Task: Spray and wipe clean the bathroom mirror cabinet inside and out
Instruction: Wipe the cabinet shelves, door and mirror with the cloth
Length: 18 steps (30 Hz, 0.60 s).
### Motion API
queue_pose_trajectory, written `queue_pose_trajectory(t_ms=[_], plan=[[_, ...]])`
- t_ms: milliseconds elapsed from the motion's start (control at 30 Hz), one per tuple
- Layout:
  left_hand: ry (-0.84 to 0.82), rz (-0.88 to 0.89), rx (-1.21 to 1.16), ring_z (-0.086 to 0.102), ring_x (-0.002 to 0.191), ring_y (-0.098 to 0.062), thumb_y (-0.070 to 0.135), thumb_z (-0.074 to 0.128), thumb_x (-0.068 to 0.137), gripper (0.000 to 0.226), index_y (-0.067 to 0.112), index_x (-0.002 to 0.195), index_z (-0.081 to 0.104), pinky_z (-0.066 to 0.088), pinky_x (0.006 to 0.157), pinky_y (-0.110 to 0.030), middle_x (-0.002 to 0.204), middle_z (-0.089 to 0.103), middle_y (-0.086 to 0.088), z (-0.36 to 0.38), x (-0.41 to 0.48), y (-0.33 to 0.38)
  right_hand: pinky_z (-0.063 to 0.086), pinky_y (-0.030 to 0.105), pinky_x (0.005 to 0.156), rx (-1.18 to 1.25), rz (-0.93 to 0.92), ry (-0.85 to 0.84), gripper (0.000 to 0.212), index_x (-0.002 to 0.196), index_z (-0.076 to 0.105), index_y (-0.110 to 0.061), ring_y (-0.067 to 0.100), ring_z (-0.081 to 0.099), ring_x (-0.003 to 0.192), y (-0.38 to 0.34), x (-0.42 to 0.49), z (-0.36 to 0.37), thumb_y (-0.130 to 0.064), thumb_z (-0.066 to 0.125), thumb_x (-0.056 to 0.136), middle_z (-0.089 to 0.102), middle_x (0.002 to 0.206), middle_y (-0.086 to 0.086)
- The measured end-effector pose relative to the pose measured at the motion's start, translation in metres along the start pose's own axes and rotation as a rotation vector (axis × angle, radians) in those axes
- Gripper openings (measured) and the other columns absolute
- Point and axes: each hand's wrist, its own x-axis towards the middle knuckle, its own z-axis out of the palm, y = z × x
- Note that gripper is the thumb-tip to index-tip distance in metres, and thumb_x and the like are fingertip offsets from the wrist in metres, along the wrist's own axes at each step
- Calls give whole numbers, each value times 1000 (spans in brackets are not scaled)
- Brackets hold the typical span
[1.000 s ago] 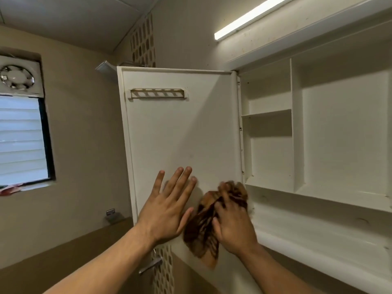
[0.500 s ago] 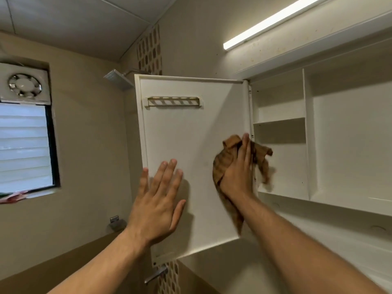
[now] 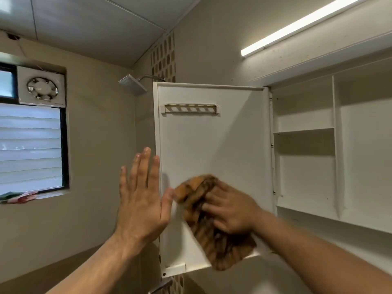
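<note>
A louvred window [image 3: 29, 145] and an exhaust fan [image 3: 42, 89] fill the left wall, with a crumpled rag [image 3: 18, 197] on the sill. Bare wall runs from there to a shower head [image 3: 132, 84] in the corner, just above and left of the door's top corner. The person's left grip [image 3: 140, 200] is open, its fingers straight and together. It is raised flat at the free left edge of the cabinet door [image 3: 212, 145], with the thumb over the door's inner face. The door stands swung wide, and a slotted rack [image 3: 191, 108] is fixed near its top. The panel between the rack and the hands is bare. Low on that panel the brown striped cloth [image 3: 222, 251] lies against the door and hangs past its bottom edge. The right grip [image 3: 231, 211], blurred, is closed over the bunched cloth with bent fingers and presses it to the door, close beside the left thumb. The right forearm crosses below the hinge side. Right of the hinges the mirror cabinet [image 3: 360, 155] shows white compartments, with one short shelf [image 3: 303, 130] beside an upright divider [image 3: 335, 145]. A lit tube light [image 3: 297, 24] runs along the wall above.
</note>
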Motion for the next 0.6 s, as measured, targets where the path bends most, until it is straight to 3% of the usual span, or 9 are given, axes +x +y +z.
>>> queue_pose_trajectory(t_ms=[133,200,233,300,400,467,533,600], plan=[[-7,-50,-56,-3,156,-25,51,27,99,77,12,161,5,9,121,-62,169,-7,-5,5,-2,6,23,61,122,-5,504,273,59,142,49,-8,43,32,147,62,76,-44,-28,54,87,39,155,23],[29,-70,-126,-2,156,-25,53,23,100,76,13,161,6,7,122,-61,169,-5,-5,5,0,8,10,60,127,27,776,362,69,156,31,-10,39,7,158,52,127,-51,-32,43,92,11,169,21],[53,-88,-163,-2,156,-24,53,22,100,75,13,161,7,6,122,-60,170,-4,-4,4,1,9,9,59,127,28,814,353,75,159,26,-9,38,-1,159,37,143,-49,-34,40,90,3,170,21],[95,-125,-230,-1,156,-23,52,24,100,75,11,161,8,6,123,-58,170,-2,-3,4,6,13,20,59,124,82,593,265,76,159,28,-3,37,0,159,0,144,-31,-33,48,91,8,170,22],[99,-142,-276,-2,156,-19,50,22,102,72,12,161,5,9,123,-57,170,-3,-2,2,11,17,29,43,124,195,-73,57,62,152,48,-10,32,23,156,-41,92,-2,-30,63,95,34,165,16],[78,-126,-280,-4,156,-17,52,19,103,72,15,161,1,8,124,-56,170,-6,1,2,12,19,36,41,119,171,-290,-51,59,148,55,-14,31,33,150,-37,65,1,-28,67,92,43,161,13],[74,-113,-290,-4,156,-16,54,19,103,72,16,161,2,6,124,-55,170,-6,3,3,9,18,35,47,122,167,-167,19,59,147,56,-12,34,27,154,-16,69,-5,-26,68,91,34,164,17],[76,-133,-304,-4,156,-16,53,20,102,72,16,161,3,6,124,-56,169,-6,4,6,9,18,35,54,119,94,204,188,56,143,58,-9,33,13,158,10,99,-27,-29,62,92,20,169,19]])
